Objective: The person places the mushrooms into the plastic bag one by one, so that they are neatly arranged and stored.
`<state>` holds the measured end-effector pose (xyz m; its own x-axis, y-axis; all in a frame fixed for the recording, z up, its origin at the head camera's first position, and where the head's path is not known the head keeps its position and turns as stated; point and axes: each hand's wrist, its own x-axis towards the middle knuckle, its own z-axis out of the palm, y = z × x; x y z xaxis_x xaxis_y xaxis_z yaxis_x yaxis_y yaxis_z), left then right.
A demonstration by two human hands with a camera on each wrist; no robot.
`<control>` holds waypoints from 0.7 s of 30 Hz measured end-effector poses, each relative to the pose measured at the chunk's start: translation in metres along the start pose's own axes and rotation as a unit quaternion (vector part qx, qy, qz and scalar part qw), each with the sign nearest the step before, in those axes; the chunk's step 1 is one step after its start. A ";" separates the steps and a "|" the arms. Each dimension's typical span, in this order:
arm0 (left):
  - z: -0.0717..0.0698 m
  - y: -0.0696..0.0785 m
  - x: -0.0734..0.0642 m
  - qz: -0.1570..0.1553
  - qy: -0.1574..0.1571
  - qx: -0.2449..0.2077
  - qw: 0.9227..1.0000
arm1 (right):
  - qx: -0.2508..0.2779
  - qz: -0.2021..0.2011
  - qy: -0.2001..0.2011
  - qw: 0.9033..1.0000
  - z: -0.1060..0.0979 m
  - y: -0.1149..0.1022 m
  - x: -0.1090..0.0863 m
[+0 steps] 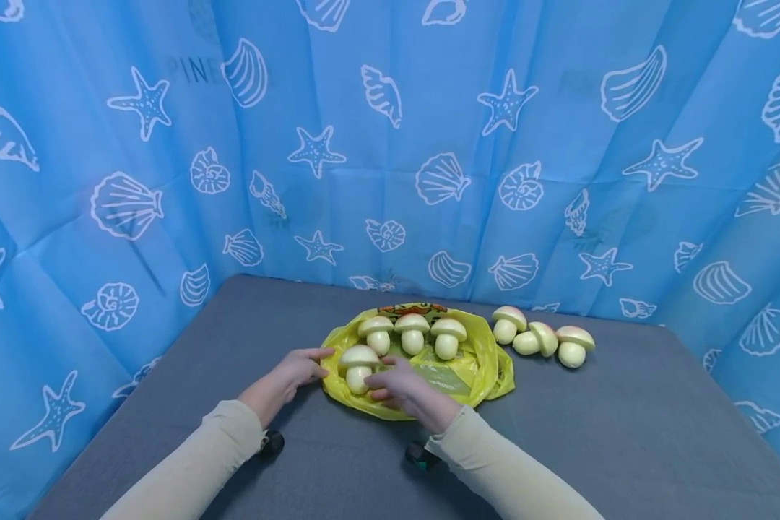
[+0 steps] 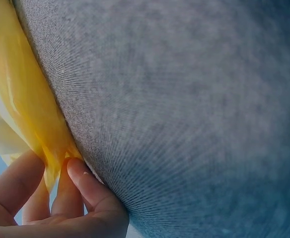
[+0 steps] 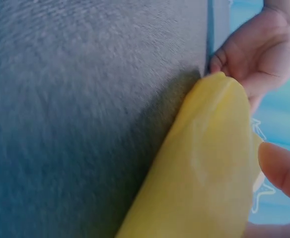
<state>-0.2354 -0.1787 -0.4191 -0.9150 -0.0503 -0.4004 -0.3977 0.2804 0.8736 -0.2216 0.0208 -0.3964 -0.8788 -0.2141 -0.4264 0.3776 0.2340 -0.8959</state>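
currently, the front mushroom point(image 1: 357, 365) stands upright, cap uppermost, in the yellow bag point(image 1: 491, 354), between both hands. the left hand point(image 1: 294, 373) pinches the bag's left edge; the right hand point(image 1: 404, 388), fingers spread, lies nearer, at the mushroom's right.

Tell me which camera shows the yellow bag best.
The head view: it shows the bag from above, with its opening and four mushrooms inside. The left wrist view shows only part of its side, pinched by the left hand. The right wrist view shows one outer side, cut off by the picture's bottom edge.
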 end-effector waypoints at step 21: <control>0.001 0.000 0.000 -0.005 0.004 0.002 1.000 | 0.015 -0.029 -0.006 0.999 -0.049 -0.010 -0.018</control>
<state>-0.2351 -0.1781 -0.4192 -0.9117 -0.0598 -0.4066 -0.4060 0.2846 0.8684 -0.2242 0.0683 -0.3738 -0.8962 -0.2378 -0.3745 0.3343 0.1929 -0.9225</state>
